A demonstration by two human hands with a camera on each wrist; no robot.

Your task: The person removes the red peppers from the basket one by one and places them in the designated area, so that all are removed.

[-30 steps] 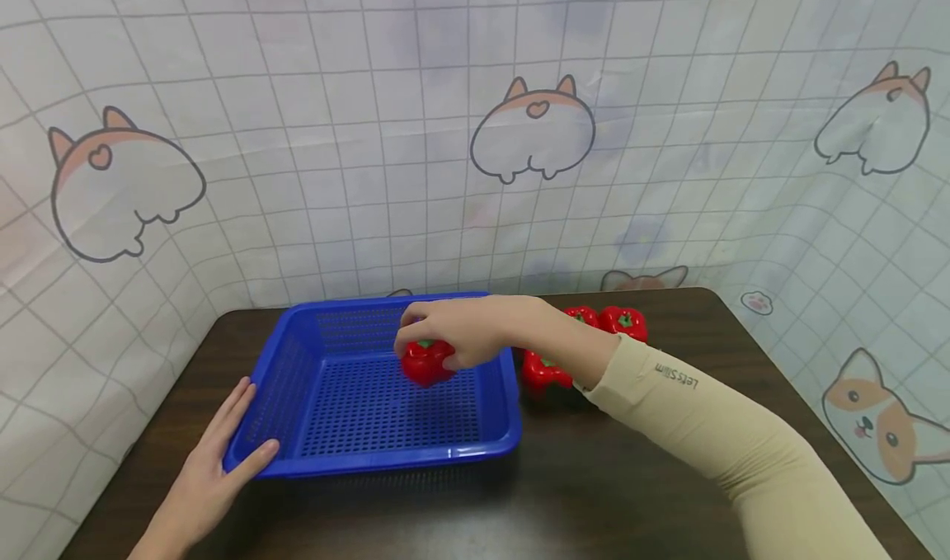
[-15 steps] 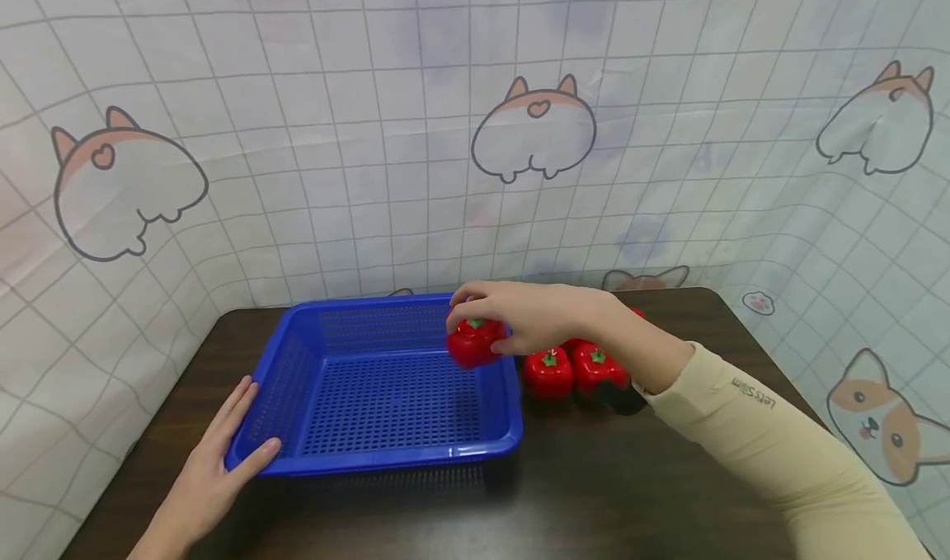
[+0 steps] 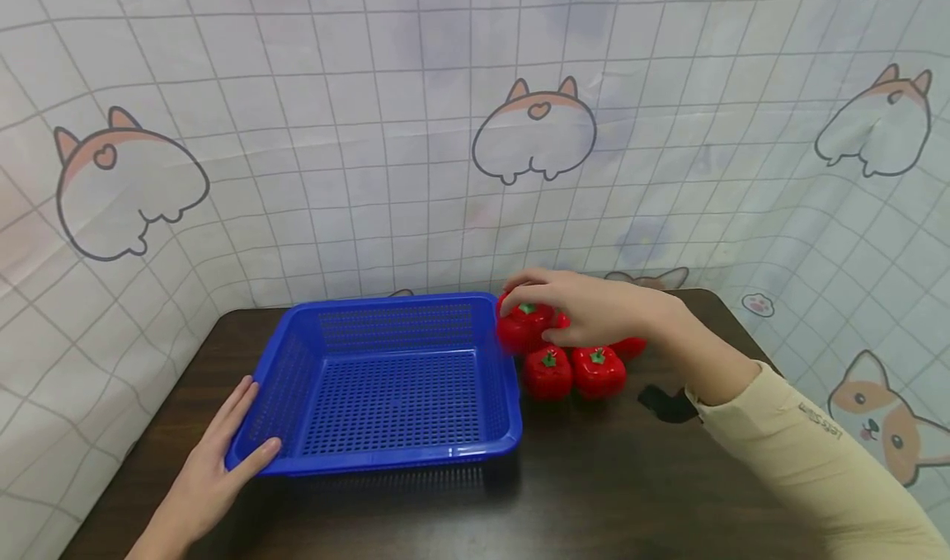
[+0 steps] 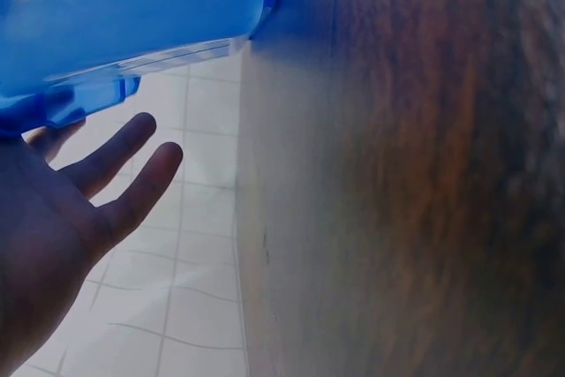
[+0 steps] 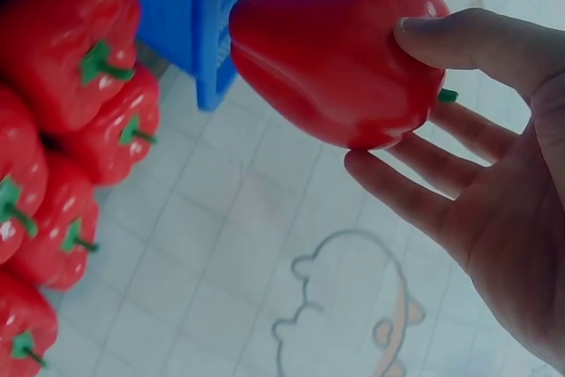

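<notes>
My right hand (image 3: 567,304) holds a glossy red bell pepper (image 3: 523,329) up beside the right rim of a blue plastic basket (image 3: 386,458). In the right wrist view the thumb presses one side of the pepper (image 5: 340,50), fingertips against the other. More red peppers with green stems, such as a front one (image 3: 548,373) and its neighbour (image 3: 599,372), stand right of the basket, partly behind the hand. My left hand (image 3: 204,477) rests on the basket's left front corner, fingers extended along the outer side and thumb at the front rim; its fingers (image 4: 146,187) look straight.
A dark wood table (image 3: 579,494) carries everything. Cloth with grid lines and cartoon dogs (image 3: 534,135) hangs behind and at both sides. The basket has slotted walls and a perforated floor. A small black object (image 3: 668,403) shows beneath the right wrist.
My right hand has carried the pepper from over the basket rightward, past its right rim, to above the other peppers. The left hand and basket stay where they were.
</notes>
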